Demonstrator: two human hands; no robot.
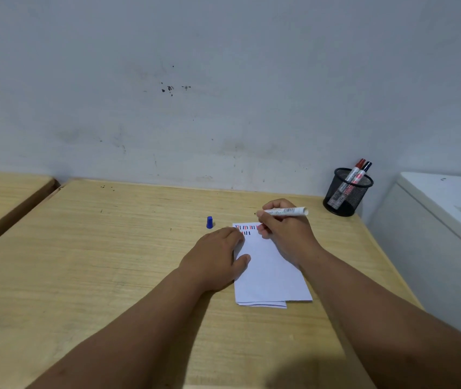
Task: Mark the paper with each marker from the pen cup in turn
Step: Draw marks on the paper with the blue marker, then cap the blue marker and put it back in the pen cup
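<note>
One white-barrelled uncapped marker clamped in right hand | long axis level, tip leftward over white folded paper | left hand flat, fingers together, pinning paper's left edge | small blue plastic cap upright on desk, just left of paper

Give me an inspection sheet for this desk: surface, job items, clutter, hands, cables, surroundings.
Surface: wooden desk, light grain, a few small dark specks near the far edge.
Job's things: white paper with short red and dark strokes along its top; uncapped marker in the right hand; black mesh pen cup at the far right corner holding two capped markers, one red cap, one dark.
Clutter: blue cap standing left of the paper.
Grippers: left hand flat, pressing the paper's left edge; right hand in a writing grip over the paper's top.
Cables: nothing seen.
Surroundings: scuffed pale wall; second desk at left; white unit at right.
</note>
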